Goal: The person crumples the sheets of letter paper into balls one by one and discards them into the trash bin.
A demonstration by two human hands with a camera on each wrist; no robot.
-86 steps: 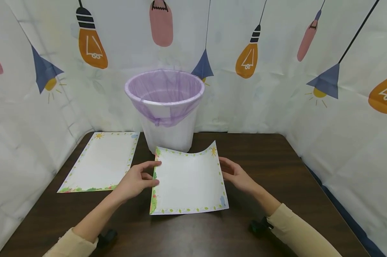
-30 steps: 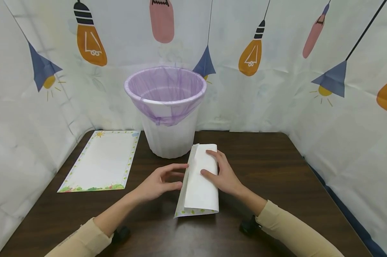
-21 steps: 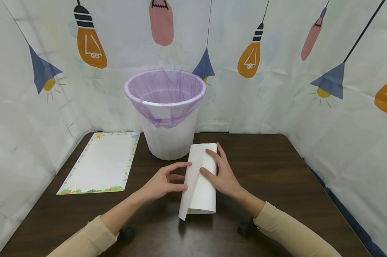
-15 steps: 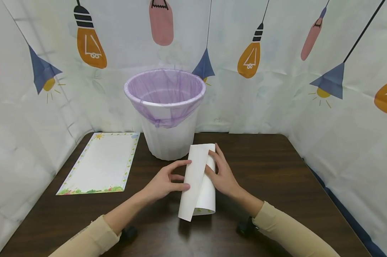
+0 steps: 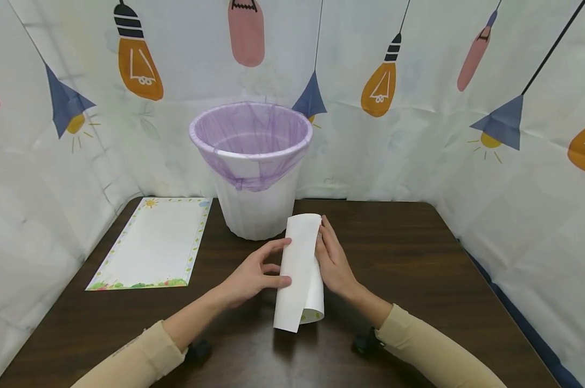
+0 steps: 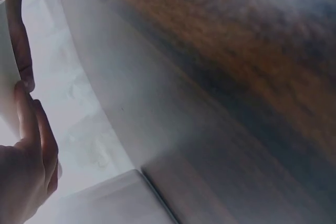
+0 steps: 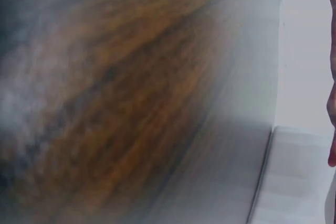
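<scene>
In the head view, a white sheet of paper [image 5: 294, 264] is rolled into a loose tube, held above the table. Its blank side faces out, and a strip of leaf-patterned border shows inside the lower end. My left hand [image 5: 248, 277] pinches its left side, index finger near the top and thumb lower down. Along the right side my right hand [image 5: 338, 264] presses with fingers fairly straight. In the left wrist view, the left hand [image 6: 29, 156] appears at the left edge against the paper [image 6: 6, 72]. Only part of a hand [image 7: 332, 103] enters the right wrist view.
A white bin [image 5: 258, 213] with a purple liner [image 5: 250, 129] stands at the back, just beyond the rolled paper. Another bordered sheet [image 5: 151, 245] lies flat on the left of the dark wooden table [image 5: 394, 242]. Printed white curtains [image 5: 408, 145] enclose the table.
The sheet went from spread between both hands, border side up, to curled over into a tube. Most recently, the right thumb and fingers have slid from its top to its right side.
</scene>
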